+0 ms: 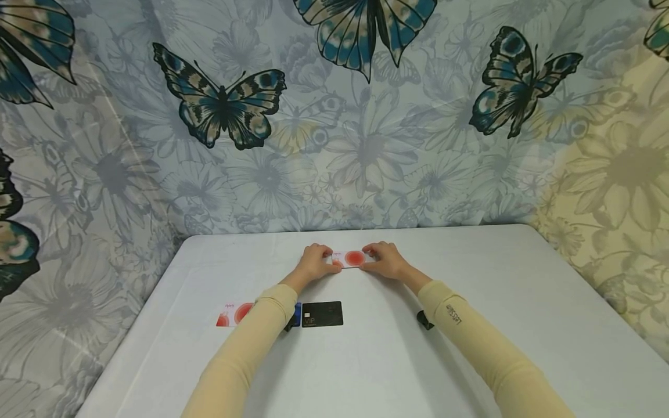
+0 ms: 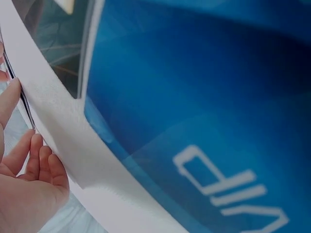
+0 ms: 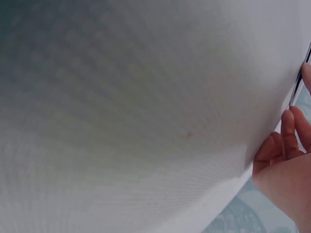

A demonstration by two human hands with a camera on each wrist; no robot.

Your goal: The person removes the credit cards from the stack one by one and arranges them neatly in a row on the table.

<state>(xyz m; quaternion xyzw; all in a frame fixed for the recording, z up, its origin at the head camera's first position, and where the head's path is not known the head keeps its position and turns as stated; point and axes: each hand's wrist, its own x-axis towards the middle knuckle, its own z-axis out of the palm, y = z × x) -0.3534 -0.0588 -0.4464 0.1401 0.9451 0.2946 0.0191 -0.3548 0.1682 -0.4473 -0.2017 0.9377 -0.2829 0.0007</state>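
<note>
Near the table's far side, a white and pink card [image 1: 354, 259] with a red circle lies between both hands. My left hand [image 1: 315, 262] pinches its left end with thumb and fingers, and my right hand [image 1: 385, 260] holds its right end the same way. Edge-on in the left wrist view, a thin dark edge [image 2: 24, 103] shows between the fingers; whether it is one card or several stacked, I cannot tell. Nearer to me, a black VIP card [image 1: 322, 314] lies flat, beside a blue card [image 1: 297, 314] mostly hidden by my left sleeve.
A second pink and white card [image 1: 232, 314] lies left of my left forearm, partly covered by it. The white table [image 1: 376, 371] ends at a wall [image 1: 366, 191] of butterfly-patterned fabric or paper. A black wrist-worn device [image 1: 425, 319] shows under the right cuff.
</note>
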